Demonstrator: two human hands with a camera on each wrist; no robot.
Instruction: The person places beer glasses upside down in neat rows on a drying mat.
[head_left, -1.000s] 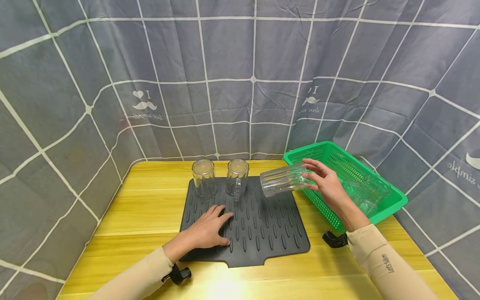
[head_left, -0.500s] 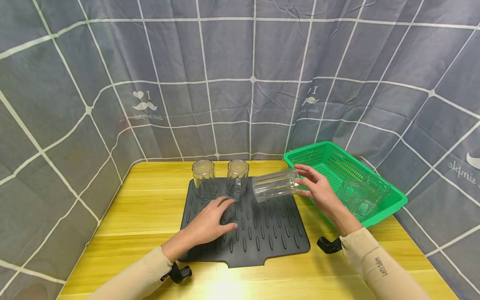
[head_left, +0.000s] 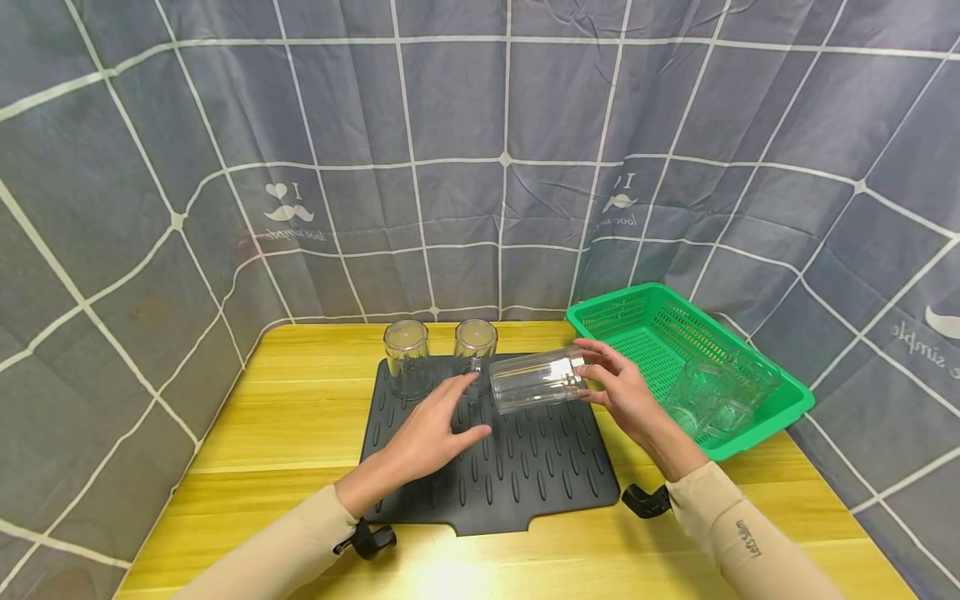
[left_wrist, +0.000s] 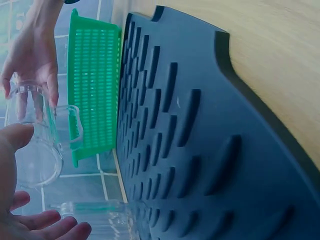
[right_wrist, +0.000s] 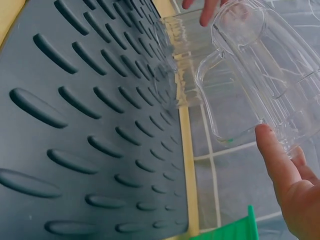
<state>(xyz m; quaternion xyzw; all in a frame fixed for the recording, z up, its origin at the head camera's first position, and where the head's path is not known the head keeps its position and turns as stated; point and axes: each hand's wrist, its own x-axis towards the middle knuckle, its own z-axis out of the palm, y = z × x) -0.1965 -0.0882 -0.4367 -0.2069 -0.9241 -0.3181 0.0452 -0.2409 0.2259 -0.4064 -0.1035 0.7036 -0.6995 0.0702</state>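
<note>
My right hand (head_left: 618, 387) holds a clear glass mug (head_left: 536, 382) by one end, fingers and thumb round it. The mug lies nearly sideways above the black drying mat (head_left: 517, 467). Its handle shows in both wrist views. My left hand (head_left: 427, 429) is beside the mug's other end, thumb and fingers spread, holding nothing. Whether its fingertips touch the glass I cannot tell. Two more glass mugs stand upside down at the mat's back, a left one (head_left: 408, 358) and a right one (head_left: 474, 337), the latter partly hidden by my left fingers.
On the right of the wooden table (head_left: 300, 400) sits a green plastic basket (head_left: 798, 404) with several clear glass mugs (head_left: 720, 396) in its near part. A grey checked curtain (head_left: 457, 200) surrounds the table's back and sides.
The right hand has carried the glass mug left, away from the basket and over the mat. My left hand has risen from low over the mat toward the mug, fingers spread.
</note>
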